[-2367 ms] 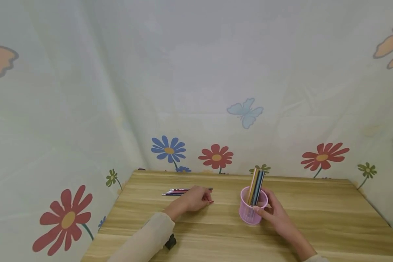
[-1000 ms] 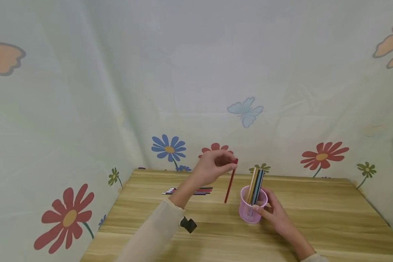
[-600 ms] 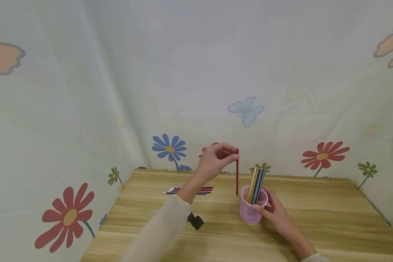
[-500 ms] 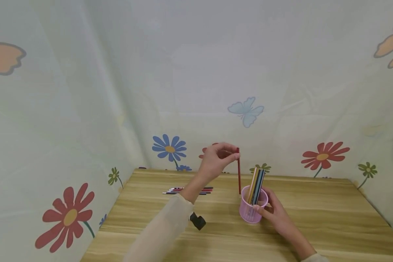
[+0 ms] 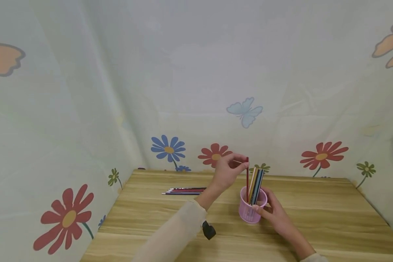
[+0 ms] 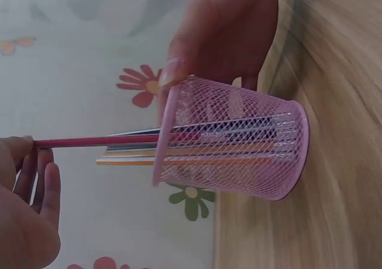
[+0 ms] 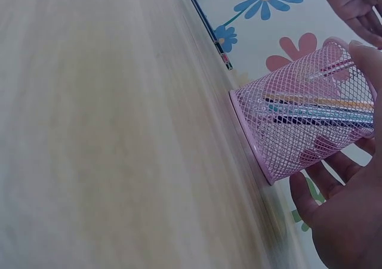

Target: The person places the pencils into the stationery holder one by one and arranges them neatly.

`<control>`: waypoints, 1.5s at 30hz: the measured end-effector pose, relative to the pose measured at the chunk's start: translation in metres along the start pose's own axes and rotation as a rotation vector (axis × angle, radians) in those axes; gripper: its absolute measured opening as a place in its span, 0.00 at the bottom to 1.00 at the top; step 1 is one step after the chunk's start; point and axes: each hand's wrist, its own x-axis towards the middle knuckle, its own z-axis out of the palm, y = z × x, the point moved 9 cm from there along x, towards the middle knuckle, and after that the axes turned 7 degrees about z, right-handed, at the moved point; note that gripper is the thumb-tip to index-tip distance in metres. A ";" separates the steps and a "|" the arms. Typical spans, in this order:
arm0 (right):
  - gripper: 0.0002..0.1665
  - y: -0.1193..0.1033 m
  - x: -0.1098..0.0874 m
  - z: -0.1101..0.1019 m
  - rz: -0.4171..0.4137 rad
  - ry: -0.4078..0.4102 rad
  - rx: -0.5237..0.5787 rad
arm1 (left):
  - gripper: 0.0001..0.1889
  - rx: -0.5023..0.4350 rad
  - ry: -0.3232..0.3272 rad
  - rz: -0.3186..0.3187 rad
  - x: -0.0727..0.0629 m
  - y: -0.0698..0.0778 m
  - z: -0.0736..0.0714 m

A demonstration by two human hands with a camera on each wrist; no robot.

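I saw the left hand (image 5: pixel 226 171) pinching a red pencil (image 5: pixel 247 182) near its top, lower end inside the pink mesh cup (image 5: pixel 248 217); the right hand (image 5: pixel 276 214) gripped it from four o'clock. Loose pencils (image 5: pixel 182 191) lay at nine o'clock, any print too small to read.

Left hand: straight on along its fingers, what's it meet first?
Likely the pencils standing in the pink cup, beyond the red pencil the left hand pinches; depth is unclear, so it might pass over their tops.
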 end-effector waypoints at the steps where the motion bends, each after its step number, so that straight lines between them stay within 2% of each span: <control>1: 0.39 0.000 0.000 0.000 0.001 -0.002 0.003 | 0.08 0.008 -0.010 -0.008 -0.002 -0.004 0.004; 6: 0.39 0.000 0.000 0.001 0.012 -0.017 0.017 | 0.08 0.029 -0.050 -0.050 -0.009 -0.018 0.021; 15: 0.39 0.001 0.000 0.001 0.033 -0.017 0.020 | 0.06 0.050 -0.060 -0.112 -0.016 -0.038 0.041; 19: 0.39 0.001 0.000 0.001 0.036 -0.017 0.021 | 0.06 0.053 -0.060 -0.120 -0.018 -0.044 0.046; 25: 0.39 0.001 0.000 0.001 0.036 -0.014 0.022 | 0.07 0.054 -0.049 -0.108 -0.018 -0.045 0.046; 31: 0.39 0.001 0.001 0.000 0.038 -0.019 0.021 | 0.07 0.103 -0.053 -0.129 -0.022 -0.047 0.043; 35: 0.39 0.001 0.001 0.001 0.021 -0.020 0.033 | 0.07 0.143 -0.079 -0.122 -0.024 -0.049 0.035; 45: 0.39 0.000 0.001 0.001 0.001 -0.018 0.046 | 0.09 0.197 -0.140 -0.036 -0.021 -0.050 -0.004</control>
